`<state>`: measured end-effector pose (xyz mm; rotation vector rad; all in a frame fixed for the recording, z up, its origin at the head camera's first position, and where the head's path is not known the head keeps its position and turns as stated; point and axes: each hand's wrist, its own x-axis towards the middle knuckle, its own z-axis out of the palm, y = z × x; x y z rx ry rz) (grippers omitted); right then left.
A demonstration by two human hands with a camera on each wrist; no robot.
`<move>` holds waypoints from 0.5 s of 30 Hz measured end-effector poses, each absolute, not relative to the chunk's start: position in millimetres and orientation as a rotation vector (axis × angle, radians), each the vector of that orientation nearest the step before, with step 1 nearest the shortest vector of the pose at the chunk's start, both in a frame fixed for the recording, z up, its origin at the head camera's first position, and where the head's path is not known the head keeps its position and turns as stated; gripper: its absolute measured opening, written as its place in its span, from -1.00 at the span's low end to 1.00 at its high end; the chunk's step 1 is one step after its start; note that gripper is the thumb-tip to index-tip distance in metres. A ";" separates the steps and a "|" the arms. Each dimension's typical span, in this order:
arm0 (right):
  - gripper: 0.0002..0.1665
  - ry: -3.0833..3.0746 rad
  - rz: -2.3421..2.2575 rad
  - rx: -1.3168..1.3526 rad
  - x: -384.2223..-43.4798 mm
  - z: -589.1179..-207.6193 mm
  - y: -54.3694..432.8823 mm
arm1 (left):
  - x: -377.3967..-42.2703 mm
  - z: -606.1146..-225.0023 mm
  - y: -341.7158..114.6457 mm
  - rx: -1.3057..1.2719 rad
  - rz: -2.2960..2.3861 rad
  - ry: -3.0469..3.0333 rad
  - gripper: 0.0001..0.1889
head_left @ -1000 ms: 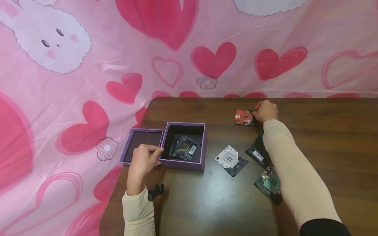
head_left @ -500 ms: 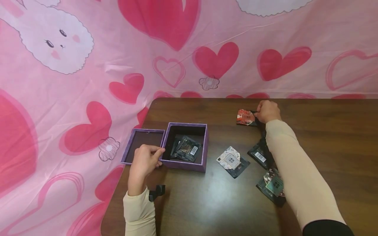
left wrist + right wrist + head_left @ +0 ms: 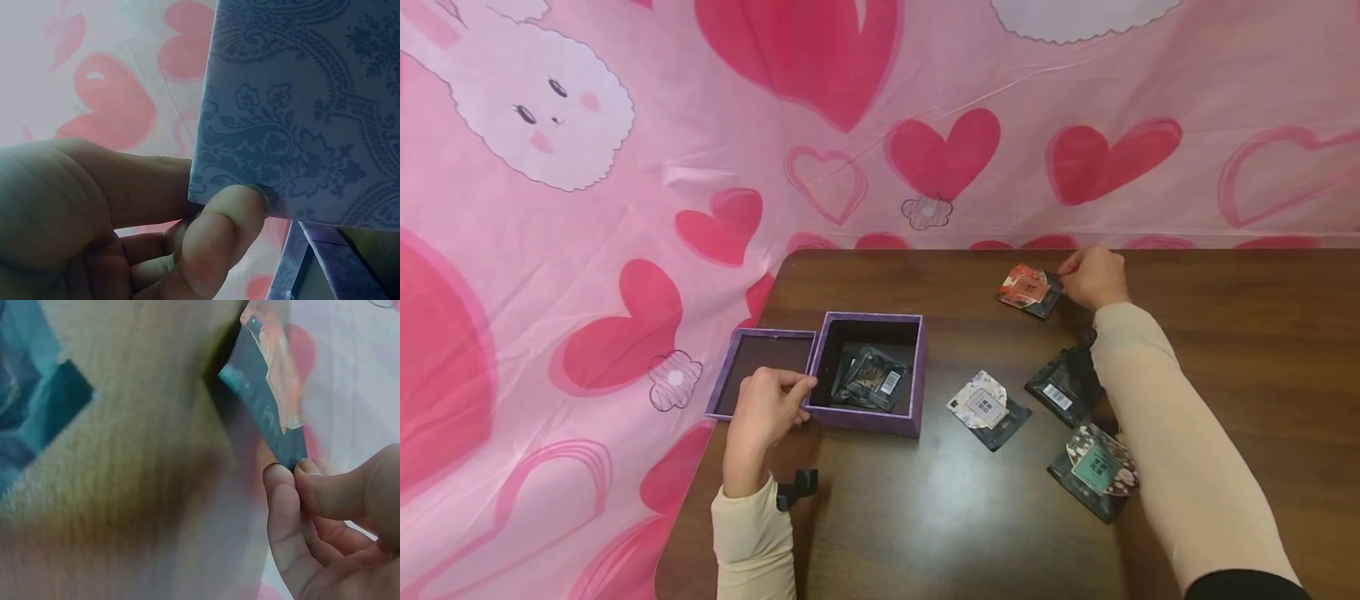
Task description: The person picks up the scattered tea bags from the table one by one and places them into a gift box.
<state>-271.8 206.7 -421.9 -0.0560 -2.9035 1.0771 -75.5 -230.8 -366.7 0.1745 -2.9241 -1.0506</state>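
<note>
My right hand [image 3: 1096, 277] pinches one corner of a small black sachet with an orange-and-white label [image 3: 1028, 288] near the table's far edge. In the right wrist view, thumb and forefinger meet on the tip of this sachet [image 3: 269, 387], which is tilted. My left hand [image 3: 766, 404] grips the front left corner of an open purple box [image 3: 865, 421]. Its patterned wall [image 3: 281, 125] fills much of the left wrist view, with the thumb partly hidden behind it. Inside the box lie several black sachets [image 3: 874, 379], one showing a barcode.
Left of the box lies its lid [image 3: 763, 367], inner side up. On the brown table [image 3: 940, 533] are a white-labelled sachet [image 3: 985, 404], a barcoded black sachet [image 3: 1060, 390] and a green-labelled sachet [image 3: 1097, 471] by the right forearm. A pink heart-print cloth [image 3: 820, 75] hangs behind.
My right hand has shifted slightly right and back, and the orange-labelled sachet has turned, showing more of its black corner. The right forearm uncovers more of the green-labelled sachet. My left hand stays put.
</note>
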 end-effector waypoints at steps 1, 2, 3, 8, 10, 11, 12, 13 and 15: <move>-0.81 -2.890 1.101 -0.054 -271.0 -420.8 207.5 | -75.3 -366.5 -230.7 0.176 -1.054 -2.925 -0.84; -0.81 -2.876 1.127 -0.050 -270.2 -420.0 208.4 | -75.2 -366.3 -230.7 0.177 -1.057 -2.926 -0.84; -0.81 -2.866 1.153 -0.051 -269.1 -418.5 209.1 | -74.9 -366.1 -230.6 0.180 -1.059 -2.928 -0.84; -0.80 -2.790 1.259 -0.065 -263.4 -405.1 215.3 | -74.2 -365.8 -230.2 0.182 -1.057 -2.927 -0.84; -0.79 -2.749 1.328 -0.097 -260.6 -396.8 217.6 | -74.2 -365.8 -229.8 0.178 -1.059 -2.926 -0.84; -0.79 -2.732 1.360 -0.117 -259.1 -392.8 218.5 | -74.4 -365.8 -229.6 0.178 -1.061 -2.925 -0.84; -0.78 -2.721 1.388 -0.135 -257.5 -388.7 219.1 | -74.3 -365.7 -229.3 0.180 -1.064 -2.925 -0.84; -0.77 -2.714 1.413 -0.157 -255.7 -384.9 219.2 | -74.3 -365.6 -229.2 0.184 -1.066 -2.925 -0.84; -0.74 -2.702 1.464 -0.166 -252.8 -378.7 219.9 | -74.5 -365.5 -228.8 0.192 -1.069 -2.927 -0.84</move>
